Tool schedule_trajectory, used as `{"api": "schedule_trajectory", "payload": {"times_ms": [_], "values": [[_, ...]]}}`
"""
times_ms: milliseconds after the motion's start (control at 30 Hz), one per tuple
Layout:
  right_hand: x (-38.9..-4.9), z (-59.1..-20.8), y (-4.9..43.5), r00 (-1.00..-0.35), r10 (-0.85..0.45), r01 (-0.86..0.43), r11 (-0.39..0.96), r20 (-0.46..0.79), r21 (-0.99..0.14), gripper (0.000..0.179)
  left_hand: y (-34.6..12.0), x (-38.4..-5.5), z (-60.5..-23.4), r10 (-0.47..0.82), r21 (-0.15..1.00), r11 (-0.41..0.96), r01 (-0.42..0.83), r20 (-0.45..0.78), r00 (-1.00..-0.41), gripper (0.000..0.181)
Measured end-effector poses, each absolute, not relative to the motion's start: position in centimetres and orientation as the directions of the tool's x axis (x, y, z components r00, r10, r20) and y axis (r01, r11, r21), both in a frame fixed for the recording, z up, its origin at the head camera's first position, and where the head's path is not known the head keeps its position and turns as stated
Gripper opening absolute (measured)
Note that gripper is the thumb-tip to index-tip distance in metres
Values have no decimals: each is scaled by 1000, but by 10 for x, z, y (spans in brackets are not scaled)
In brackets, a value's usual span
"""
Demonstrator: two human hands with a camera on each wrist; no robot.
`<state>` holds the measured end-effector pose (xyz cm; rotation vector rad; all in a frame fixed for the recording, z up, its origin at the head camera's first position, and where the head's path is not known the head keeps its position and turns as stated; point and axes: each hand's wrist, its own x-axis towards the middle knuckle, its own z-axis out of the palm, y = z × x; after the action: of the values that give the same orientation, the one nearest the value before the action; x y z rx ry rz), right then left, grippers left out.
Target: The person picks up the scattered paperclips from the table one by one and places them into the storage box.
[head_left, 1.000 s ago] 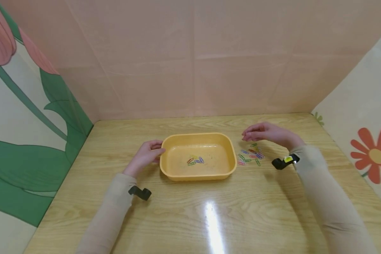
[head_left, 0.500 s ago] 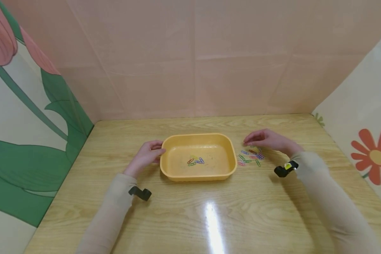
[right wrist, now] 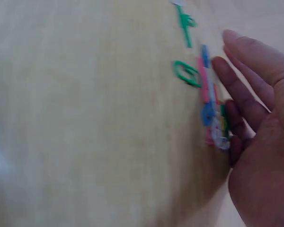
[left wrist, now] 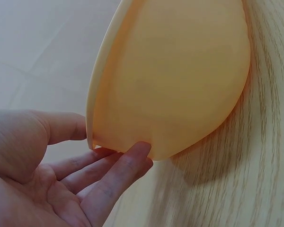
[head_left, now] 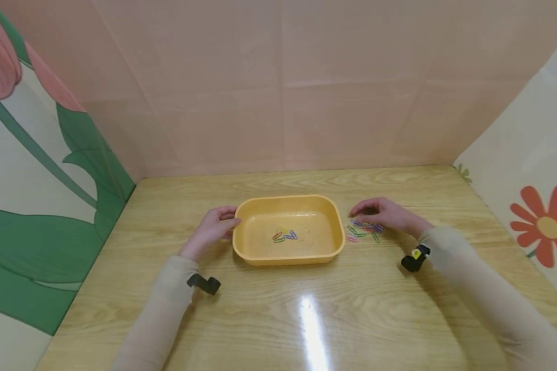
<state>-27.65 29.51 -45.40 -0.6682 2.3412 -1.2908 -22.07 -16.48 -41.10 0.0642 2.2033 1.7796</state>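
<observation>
A yellow plastic tray [head_left: 289,260] with rounded corners stands on the wooden table. At its left end my left hand [head_left: 211,226] grips it. The left wrist view shows the thumb at the rim and the other fingers against the outer wall [left wrist: 175,80]. To the right of the tray lies a loose pile of coloured paper clips [head_left: 361,235]. My right hand [head_left: 390,213] is low over the pile's far side, fingers loosely bent, hiding part of it. In the right wrist view, its fingers [right wrist: 241,90] are right beside the clips, with nothing visible between thumb and fingers.
Inside the tray lie several paper clips [head_left: 293,235], red, green, yellow and blue. A pinkish sheet [head_left: 278,93] hangs behind the table's far edge. Flower-printed panels [head_left: 545,226] stand at both sides.
My right hand has come down and nearer to me, from beyond the paper clips to over them. The left hand keeps its grip on the tray, which has not moved.
</observation>
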Motion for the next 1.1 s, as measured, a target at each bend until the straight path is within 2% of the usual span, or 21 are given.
{"api": "schedule_trajectory", "payload": {"times_ms": [167, 367, 833, 1100], "values": [[-273, -465, 291, -783, -621, -337, 380, 33, -862, 24, -165, -220, -412, 221, 956, 250, -155, -212, -952, 37], [-273, -471, 288, -748, -650, -429, 321, 133, -844, 22, -166, -218, -411, 219, 954, 259, -147, -207, -954, 36], [-268, -464, 281, -713, -648, -585, 342, 266, -735, 21, -165, -218, -410, 229, 957, 255, -142, -202, -952, 36], [-256, -443, 274, -746, -619, -576, 414, 246, -705, 19, -165, -219, -409, 226, 957, 252, -143, -202, -953, 37]]}}
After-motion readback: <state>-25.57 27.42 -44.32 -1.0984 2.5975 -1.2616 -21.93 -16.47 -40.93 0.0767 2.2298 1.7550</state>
